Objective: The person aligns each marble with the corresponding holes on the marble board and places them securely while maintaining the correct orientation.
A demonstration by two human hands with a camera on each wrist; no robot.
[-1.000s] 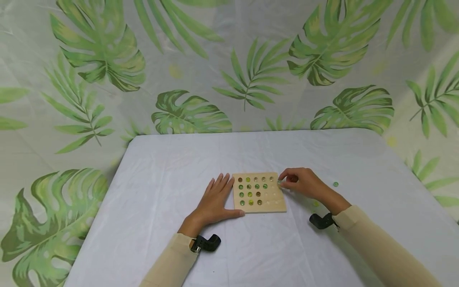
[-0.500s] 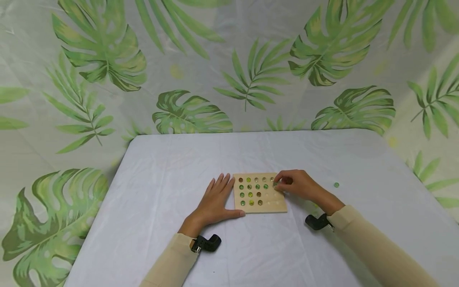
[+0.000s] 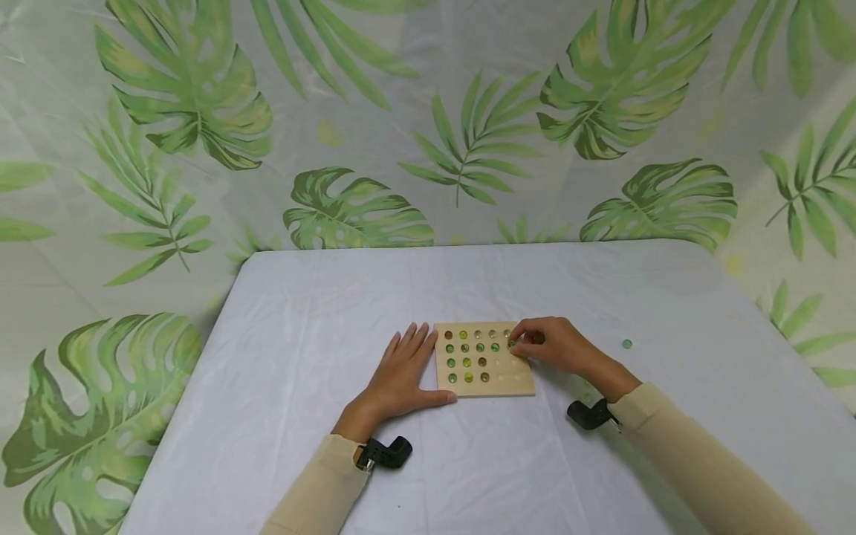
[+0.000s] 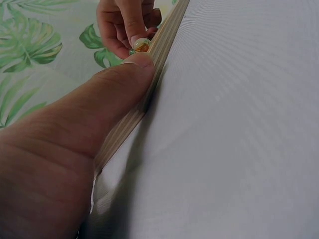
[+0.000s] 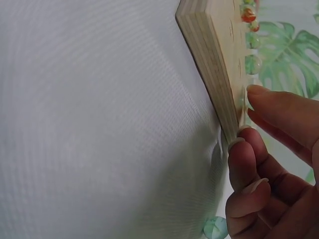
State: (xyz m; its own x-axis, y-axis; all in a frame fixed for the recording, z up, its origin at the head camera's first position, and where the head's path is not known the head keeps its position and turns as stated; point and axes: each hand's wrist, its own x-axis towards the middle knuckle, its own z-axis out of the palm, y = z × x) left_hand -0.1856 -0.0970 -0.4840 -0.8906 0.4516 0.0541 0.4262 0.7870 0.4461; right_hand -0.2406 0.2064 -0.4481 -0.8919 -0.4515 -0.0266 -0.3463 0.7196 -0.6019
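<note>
A pale wooden board (image 3: 515, 388) with rows of round hollows lies on the table; glass marbles fill many of them, among them a brown marble (image 3: 482, 362) and a yellow-green marble (image 3: 468, 377). My left hand (image 3: 394, 379) rests flat at its left side, fingers straight, thumb on the near left corner. At the right end of the second row, my right hand (image 3: 551, 343) pinches a green marble (image 3: 512, 344) between thumb and forefinger, close over a hollow. Its other fingers curl beside the board's edge in the right wrist view. Several hollows at the near right hold no marble.
A loose green marble (image 3: 626, 344) lies on the white tablecloth (image 3: 334, 297) right of the board. Another marble (image 5: 215, 227) shows below the right fingers in the right wrist view. A leaf-patterned curtain (image 3: 468, 186) hangs behind the table.
My right hand has moved left with the green marble, from beyond the board's right edge to the end of the second row, and holds there. The left hand has stayed put.
</note>
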